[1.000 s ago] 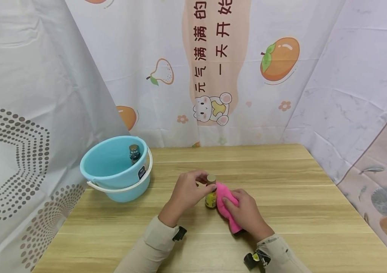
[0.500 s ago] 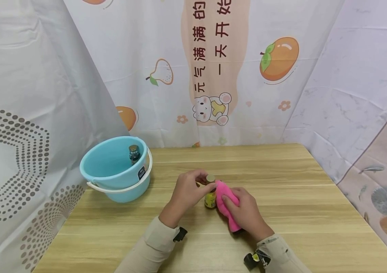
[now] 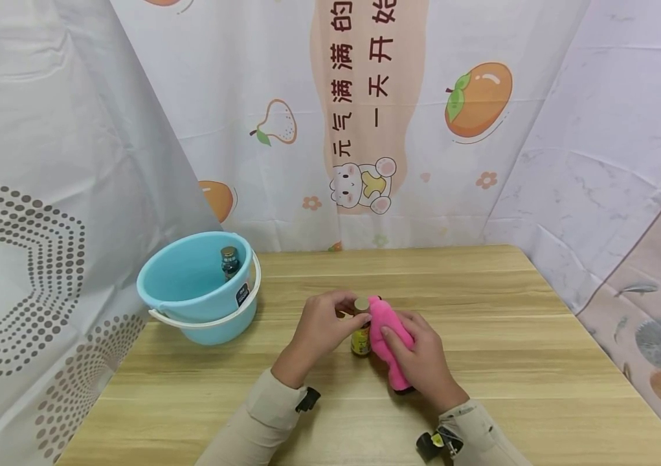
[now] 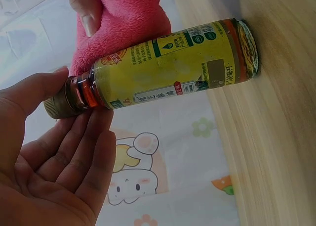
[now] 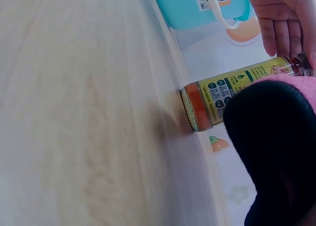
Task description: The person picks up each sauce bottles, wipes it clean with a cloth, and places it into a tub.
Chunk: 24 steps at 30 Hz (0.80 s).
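A small glass bottle [image 3: 360,342] with a yellow label and gold screw cap stands upright on the table. My left hand [image 3: 320,329] pinches it at the neck and cap between thumb and fingers, as the left wrist view shows closely on the bottle [image 4: 168,63]. My right hand [image 3: 423,359] grips a bunched pink fluffy cloth [image 3: 387,336] against the bottle's right side. In the right wrist view a black part of the cloth [image 5: 271,132] covers some of the bottle [image 5: 212,102]. The right fingers behind the cloth are hidden.
A light blue bucket [image 3: 202,310] with a white handle stands at the table's left. Inside it is a dark bottle [image 3: 229,260] with a gold cap. Printed curtains [image 3: 283,194] hang behind the wooden table [image 3: 511,336].
The pink cloth has shifted upward along the bottle's side, and its top now reaches about the cap's height. My left hand keeps its pinch with hardly any movement.
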Tool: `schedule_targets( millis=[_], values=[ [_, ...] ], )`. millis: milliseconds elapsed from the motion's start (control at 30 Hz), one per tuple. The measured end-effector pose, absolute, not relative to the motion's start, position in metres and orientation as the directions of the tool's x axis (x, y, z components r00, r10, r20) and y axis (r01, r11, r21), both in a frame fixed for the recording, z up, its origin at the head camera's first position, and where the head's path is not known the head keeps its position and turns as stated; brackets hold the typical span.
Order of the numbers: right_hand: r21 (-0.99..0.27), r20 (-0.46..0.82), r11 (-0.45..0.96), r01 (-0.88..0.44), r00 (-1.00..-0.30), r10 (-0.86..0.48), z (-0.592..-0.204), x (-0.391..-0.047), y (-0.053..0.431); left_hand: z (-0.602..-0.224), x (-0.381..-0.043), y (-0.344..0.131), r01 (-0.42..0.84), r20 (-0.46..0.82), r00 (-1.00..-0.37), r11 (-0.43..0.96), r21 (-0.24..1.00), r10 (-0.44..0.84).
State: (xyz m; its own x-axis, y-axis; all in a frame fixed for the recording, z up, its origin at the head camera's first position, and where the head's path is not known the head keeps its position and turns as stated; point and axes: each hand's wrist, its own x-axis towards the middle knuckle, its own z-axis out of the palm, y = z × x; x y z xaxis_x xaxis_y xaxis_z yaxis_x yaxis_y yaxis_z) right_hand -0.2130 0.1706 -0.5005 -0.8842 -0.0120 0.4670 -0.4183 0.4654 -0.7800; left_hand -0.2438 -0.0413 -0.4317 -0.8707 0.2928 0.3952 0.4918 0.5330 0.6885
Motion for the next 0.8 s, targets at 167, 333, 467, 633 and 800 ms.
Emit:
schedule_targets(
  millis=[167, 333, 467, 633, 800],
  values=[
    [-0.79, 0.424, 0.476, -0.387, -0.905, -0.033, -0.5003, -0.2124, 0.1713, -0.4308, -0.2434, -0.0411, 0.48, 0.385, -0.877, 0.538, 0.694, 0.287],
    [-0.788, 0.373, 0.513, -0.341, -0.927, -0.043, -0.5015, -0.2131, 0.1721, -0.4308, -0.2435, -0.0411, 0.478, 0.382, -0.879, 0.536, 0.696, 0.287],
    [-0.79, 0.32, 0.541, -0.29, -0.947, -0.04, -0.5029, -0.2134, 0.1722, -0.4308, -0.2429, -0.0412, 0.474, 0.378, -0.88, 0.541, 0.695, 0.286],
    [-0.784, 0.245, 0.579, -0.226, -0.968, -0.046, -0.5026, -0.2133, 0.1722, -0.4306, -0.2424, -0.0412, 0.471, 0.376, -0.882, 0.544, 0.694, 0.283],
    [-0.764, 0.187, 0.619, -0.182, -0.981, -0.057, -0.502, -0.2143, 0.1719, -0.4297, -0.243, -0.0416, 0.468, 0.369, -0.884, 0.541, 0.698, 0.288]
  ],
)
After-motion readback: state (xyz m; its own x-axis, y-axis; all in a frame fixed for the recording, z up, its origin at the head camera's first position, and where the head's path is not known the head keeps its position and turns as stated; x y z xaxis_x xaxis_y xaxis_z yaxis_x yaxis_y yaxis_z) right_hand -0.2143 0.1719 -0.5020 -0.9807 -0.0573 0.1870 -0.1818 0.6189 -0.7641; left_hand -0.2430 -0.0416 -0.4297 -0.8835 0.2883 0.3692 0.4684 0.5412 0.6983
